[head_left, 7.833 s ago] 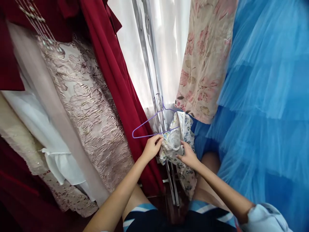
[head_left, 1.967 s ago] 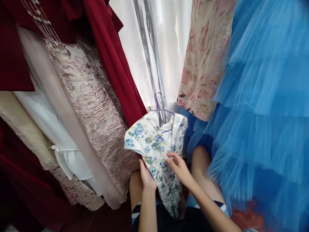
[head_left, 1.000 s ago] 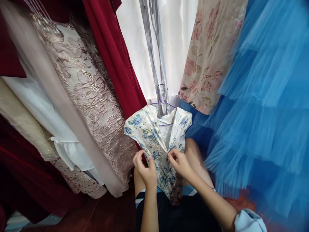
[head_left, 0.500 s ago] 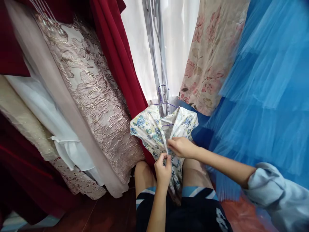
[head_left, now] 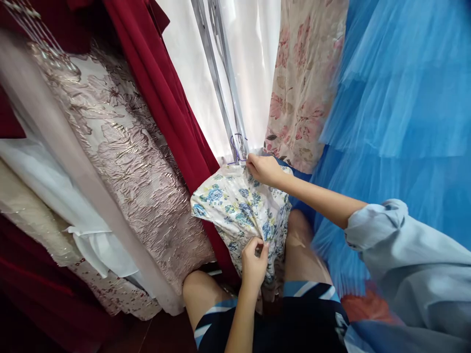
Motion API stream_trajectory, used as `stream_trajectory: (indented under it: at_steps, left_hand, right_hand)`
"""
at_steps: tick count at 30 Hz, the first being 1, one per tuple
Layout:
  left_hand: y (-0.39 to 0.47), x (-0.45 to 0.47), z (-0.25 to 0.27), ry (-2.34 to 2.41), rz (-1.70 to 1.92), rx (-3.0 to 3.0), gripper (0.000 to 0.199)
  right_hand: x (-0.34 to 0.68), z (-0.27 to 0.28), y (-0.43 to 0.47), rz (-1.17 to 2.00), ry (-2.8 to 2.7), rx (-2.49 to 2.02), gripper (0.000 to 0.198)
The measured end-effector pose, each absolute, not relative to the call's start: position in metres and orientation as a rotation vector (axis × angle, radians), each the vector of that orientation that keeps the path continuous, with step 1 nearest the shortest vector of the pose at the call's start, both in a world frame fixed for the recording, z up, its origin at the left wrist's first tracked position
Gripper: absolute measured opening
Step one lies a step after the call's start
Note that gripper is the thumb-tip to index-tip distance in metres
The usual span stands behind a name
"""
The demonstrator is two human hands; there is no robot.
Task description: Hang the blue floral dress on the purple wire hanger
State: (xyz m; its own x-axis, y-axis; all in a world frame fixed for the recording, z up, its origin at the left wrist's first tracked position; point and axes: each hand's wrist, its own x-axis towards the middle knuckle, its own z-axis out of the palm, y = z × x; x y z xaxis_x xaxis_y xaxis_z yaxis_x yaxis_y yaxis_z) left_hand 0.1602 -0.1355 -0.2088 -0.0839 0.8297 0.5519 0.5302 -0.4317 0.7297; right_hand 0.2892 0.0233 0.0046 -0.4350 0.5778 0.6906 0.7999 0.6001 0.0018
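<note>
A white floral blouse [head_left: 235, 206] with blue flowers hangs from a purple wire hanger [head_left: 237, 149] in front of my knees. Its front panel now lies across the neck opening. My left hand [head_left: 254, 262] pinches the front edge of the cloth low at the middle. Up at the collar, beside the hanger, my right hand [head_left: 263, 169] is closed on the top edge of the blouse. The right shoulder of the garment is partly hidden behind my right hand and forearm.
Red cloth [head_left: 158, 98] and a pink brocade dress [head_left: 136, 147] hang close on the left. Behind are a white curtain [head_left: 184, 49], grey straps [head_left: 213, 59] and a beige floral dress [head_left: 301, 88]. Blue tulle [head_left: 397, 108] fills the right side.
My right hand has moved up from the middle of the front to the collar, drawing the front panel over the neck opening. My left hand stays low on the edge. The view has shifted slightly.
</note>
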Motion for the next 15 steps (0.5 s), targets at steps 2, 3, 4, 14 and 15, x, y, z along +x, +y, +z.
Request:
stream_trajectory:
  at_steps: [2, 3, 4, 14, 15]
  left_hand:
    - [-0.125, 0.153, -0.186, 1.508, 1.681, 1.955, 0.015]
    - [-0.119, 0.149, -0.168, 1.525, 1.796, 1.966, 0.012]
    - [-0.112, 0.145, -0.146, 1.546, 1.917, 1.974, 0.012]
    - [-0.025, 0.125, 0.012, 1.415, 1.348, 2.579, 0.020]
    - [-0.023, 0.125, 0.012, 1.441, 1.360, 2.534, 0.019]
  right_hand:
    - [0.294, -0.004, 0.020, -0.339, -2.103, -1.030, 0.019]
    - [0.297, -0.008, 0.019, -0.305, -2.078, -0.995, 0.018]
    - [0.300, -0.012, 0.019, -0.288, -2.063, -0.958, 0.018]
    - [0.303, -0.029, 0.024, -0.432, -2.116, -0.835, 0.032]
    - [0.300, -0.031, 0.025, -0.466, -2.131, -0.849, 0.033]
